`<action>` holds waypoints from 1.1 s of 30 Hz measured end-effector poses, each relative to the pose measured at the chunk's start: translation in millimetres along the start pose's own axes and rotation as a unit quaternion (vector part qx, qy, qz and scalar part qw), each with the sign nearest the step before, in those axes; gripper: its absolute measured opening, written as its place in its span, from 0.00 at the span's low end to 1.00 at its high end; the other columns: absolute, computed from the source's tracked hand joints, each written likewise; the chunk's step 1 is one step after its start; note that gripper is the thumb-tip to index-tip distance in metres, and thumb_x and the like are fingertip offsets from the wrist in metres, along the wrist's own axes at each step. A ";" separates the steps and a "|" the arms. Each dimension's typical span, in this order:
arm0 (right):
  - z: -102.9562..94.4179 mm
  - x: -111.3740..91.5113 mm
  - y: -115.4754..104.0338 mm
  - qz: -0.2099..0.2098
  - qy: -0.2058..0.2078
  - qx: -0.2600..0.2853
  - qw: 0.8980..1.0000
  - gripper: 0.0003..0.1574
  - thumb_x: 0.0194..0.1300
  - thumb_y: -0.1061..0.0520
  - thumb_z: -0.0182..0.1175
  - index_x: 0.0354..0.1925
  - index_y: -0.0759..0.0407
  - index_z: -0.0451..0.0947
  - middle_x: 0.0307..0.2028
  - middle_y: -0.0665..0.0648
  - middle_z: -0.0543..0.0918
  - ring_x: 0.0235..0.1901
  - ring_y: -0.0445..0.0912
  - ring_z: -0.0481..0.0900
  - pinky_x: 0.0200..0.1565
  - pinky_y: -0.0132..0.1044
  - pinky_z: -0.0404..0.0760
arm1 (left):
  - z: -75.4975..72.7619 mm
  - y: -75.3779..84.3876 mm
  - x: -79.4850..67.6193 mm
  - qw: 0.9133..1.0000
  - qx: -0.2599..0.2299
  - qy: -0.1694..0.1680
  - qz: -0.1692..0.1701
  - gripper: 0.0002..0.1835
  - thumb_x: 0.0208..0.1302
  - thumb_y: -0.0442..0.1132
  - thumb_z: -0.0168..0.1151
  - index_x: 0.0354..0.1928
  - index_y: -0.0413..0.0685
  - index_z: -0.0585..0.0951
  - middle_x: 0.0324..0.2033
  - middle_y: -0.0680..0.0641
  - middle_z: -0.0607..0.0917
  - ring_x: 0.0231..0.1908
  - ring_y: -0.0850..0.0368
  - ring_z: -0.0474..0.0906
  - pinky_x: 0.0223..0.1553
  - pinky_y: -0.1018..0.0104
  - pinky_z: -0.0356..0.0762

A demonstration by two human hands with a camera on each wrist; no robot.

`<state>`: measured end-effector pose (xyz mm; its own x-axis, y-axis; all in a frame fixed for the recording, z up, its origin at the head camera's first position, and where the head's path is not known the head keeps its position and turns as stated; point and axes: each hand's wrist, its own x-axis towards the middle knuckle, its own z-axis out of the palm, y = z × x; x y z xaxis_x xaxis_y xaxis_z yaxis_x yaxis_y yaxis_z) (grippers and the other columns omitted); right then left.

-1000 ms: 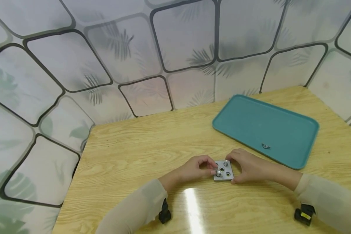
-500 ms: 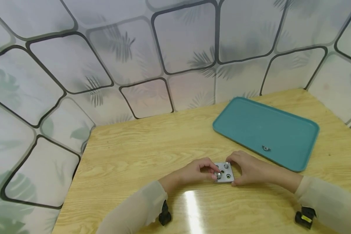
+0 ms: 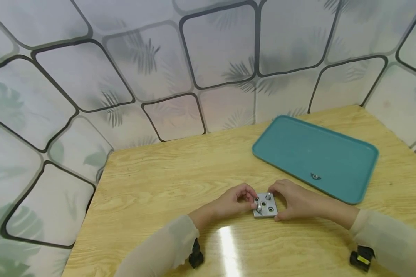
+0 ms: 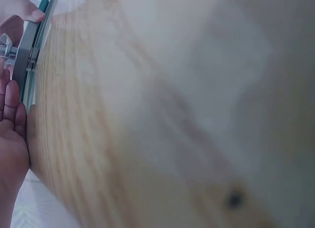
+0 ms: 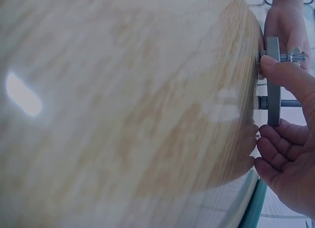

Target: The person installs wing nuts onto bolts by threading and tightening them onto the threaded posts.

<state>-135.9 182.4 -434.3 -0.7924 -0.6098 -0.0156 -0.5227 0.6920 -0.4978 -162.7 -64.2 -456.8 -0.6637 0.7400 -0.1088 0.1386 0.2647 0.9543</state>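
Observation:
A square metal plate with several holes sits low over the table, with bolts standing up through it. One bolt stands at the far right corner. On another, at the near left corner, sits a wing nut. The curled fingers of my left hand are at this wing nut, thumb tip close against its left side. Meanwhile my right hand grips the plate's right side between thumb and fingers. Bolt heads show under the plate in the right wrist view.
Behind the right hand lies a teal tray with a second wing nut near its front edge. Wood-grain table stretches to the left. A patterned curtain hangs along the back.
The left fingertips have shifted at the wing nut: the index finger has drawn back from over it, leaving more of it visible. The right hand keeps its hold on the plate.

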 end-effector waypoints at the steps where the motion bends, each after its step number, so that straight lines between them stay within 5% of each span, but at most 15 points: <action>1: 0.6 -0.1 0.2 0.002 -0.002 0.001 1.000 0.39 0.42 0.43 0.75 0.49 0.60 0.73 0.45 0.52 0.77 0.48 0.49 0.73 0.50 0.48 0.74 | 0.6 -0.1 -0.2 1.000 -0.005 0.003 -0.003 0.08 0.63 0.35 0.62 0.43 0.44 0.76 0.34 0.52 0.77 0.36 0.67 0.72 0.40 0.75 0.70; 7: 2.6 -0.6 1.7 0.004 -0.007 0.004 1.000 0.40 0.43 0.42 0.75 0.49 0.60 0.73 0.45 0.52 0.77 0.49 0.50 0.73 0.50 0.49 0.74 | 1.8 0.3 -1.9 1.000 0.008 -0.001 -0.006 0.06 0.64 0.38 0.62 0.40 0.46 0.80 0.34 0.55 0.78 0.37 0.68 0.72 0.42 0.75 0.70; 18: 3.5 -0.5 2.2 -0.007 0.000 -0.003 1.000 0.39 0.43 0.43 0.75 0.49 0.61 0.73 0.45 0.52 0.77 0.48 0.49 0.73 0.49 0.48 0.74 | -0.2 2.1 -3.4 0.997 0.056 -0.030 0.034 0.16 0.55 0.35 0.70 0.47 0.44 0.82 0.37 0.47 0.78 0.38 0.67 0.70 0.45 0.75 0.69; 23: 1.7 -0.5 1.6 -0.008 -0.002 -0.004 1.000 0.39 0.43 0.43 0.75 0.49 0.61 0.73 0.45 0.52 0.77 0.47 0.48 0.73 0.49 0.47 0.75 | -1.0 -1.7 -1.5 0.997 0.059 -0.025 0.040 0.13 0.60 0.37 0.65 0.48 0.47 0.83 0.36 0.52 0.78 0.38 0.69 0.71 0.44 0.75 0.70; 33: 0.4 0.7 0.0 -0.010 0.004 -0.004 1.000 0.39 0.42 0.44 0.76 0.49 0.62 0.73 0.44 0.52 0.77 0.47 0.49 0.74 0.49 0.47 0.74 | 0.6 0.8 -0.2 1.000 0.027 0.012 -0.002 0.06 0.63 0.38 0.63 0.40 0.46 0.79 0.33 0.56 0.79 0.36 0.68 0.72 0.42 0.74 0.70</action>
<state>-136.3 181.8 -434.6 -0.7843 -0.6204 0.0014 -0.5411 0.6831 -0.4905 -162.0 -63.8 -456.3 -0.6809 0.7248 -0.1047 0.1761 0.3008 0.9373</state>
